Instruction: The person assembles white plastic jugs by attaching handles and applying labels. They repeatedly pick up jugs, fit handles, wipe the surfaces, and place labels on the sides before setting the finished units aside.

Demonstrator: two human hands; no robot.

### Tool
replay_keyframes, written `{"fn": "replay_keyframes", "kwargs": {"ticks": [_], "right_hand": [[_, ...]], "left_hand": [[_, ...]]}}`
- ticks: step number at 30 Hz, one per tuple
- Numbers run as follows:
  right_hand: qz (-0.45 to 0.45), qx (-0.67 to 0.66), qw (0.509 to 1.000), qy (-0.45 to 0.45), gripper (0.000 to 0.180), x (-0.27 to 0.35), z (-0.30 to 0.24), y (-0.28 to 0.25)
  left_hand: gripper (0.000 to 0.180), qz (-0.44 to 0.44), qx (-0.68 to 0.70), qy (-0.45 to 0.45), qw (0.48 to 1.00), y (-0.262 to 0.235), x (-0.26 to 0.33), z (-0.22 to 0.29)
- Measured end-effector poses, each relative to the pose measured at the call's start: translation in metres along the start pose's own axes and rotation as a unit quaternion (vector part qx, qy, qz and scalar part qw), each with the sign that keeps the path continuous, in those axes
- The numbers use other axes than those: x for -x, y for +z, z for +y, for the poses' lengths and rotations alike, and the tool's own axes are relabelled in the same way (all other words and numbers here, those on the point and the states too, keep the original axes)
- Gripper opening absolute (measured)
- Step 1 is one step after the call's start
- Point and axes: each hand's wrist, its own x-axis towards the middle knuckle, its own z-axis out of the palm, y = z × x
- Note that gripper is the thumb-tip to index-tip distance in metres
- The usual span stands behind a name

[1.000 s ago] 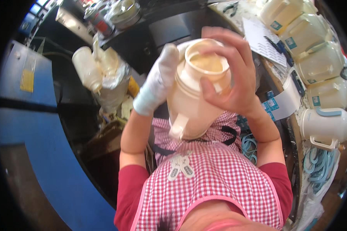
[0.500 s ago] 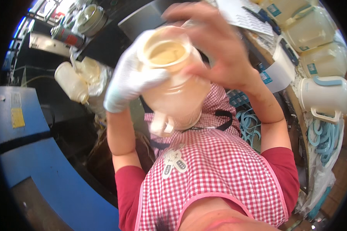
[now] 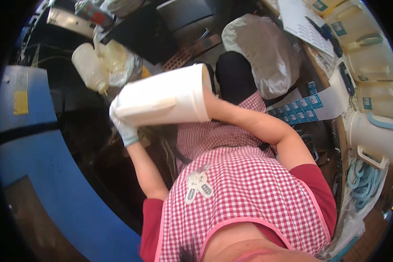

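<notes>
A cream-white plastic jug (image 3: 161,97) lies on its side in front of me, above my lap, its wide open end toward the right. A ridge that looks like its handle, seen edge-on, runs along the near side. My left hand (image 3: 120,121), in a white glove, is closed round the jug's left end, with most of its fingers out of sight. My bare right forearm (image 3: 249,121) reaches into the open end. The right hand itself is inside the jug, so its fingers and anything in them cannot be seen.
Jugs with blue trim, one nearest (image 3: 373,135), line the right-hand bench above light blue plastic loops (image 3: 363,185). A blue-and-white label sheet (image 3: 303,109) hangs off the bench edge. Ahead is a translucent plastic bag (image 3: 266,56). A blue machine (image 3: 52,192) and a whitish bottle (image 3: 89,67) are leftward.
The jug has swung from mouth-up, with my right hand blurred beside its rim, to lying sideways. My right hand has gone inside its wide end; my left has moved to the left end.
</notes>
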Motion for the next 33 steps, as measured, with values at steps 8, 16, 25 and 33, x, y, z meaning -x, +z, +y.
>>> {"fn": "replay_keyframes", "kwargs": {"ticks": [8, 16, 25, 33], "right_hand": [[-0.201, -0.096, 0.902, 0.371, 0.044, -0.039, -0.023, -0.194], [0.33, -0.307, 0.882, 0.137, 0.031, -0.114, 0.023, -0.352], [0.051, 0.51, 0.754, 0.411, 0.021, 0.1, 0.247, -0.222], [0.025, 0.575, 0.736, 0.357, 0.012, 0.118, 0.259, -0.237]], "left_hand": [[0.04, 0.054, -0.136, 0.136, 0.98, -0.048, 0.006, 0.046], [0.05, 0.104, -0.075, 0.189, 0.974, -0.04, -0.013, 0.09], [0.049, 0.057, -0.296, 0.171, 0.938, 0.032, 0.012, 0.115], [0.063, 0.065, -0.426, 0.177, 0.885, 0.046, 0.019, 0.075]]}}
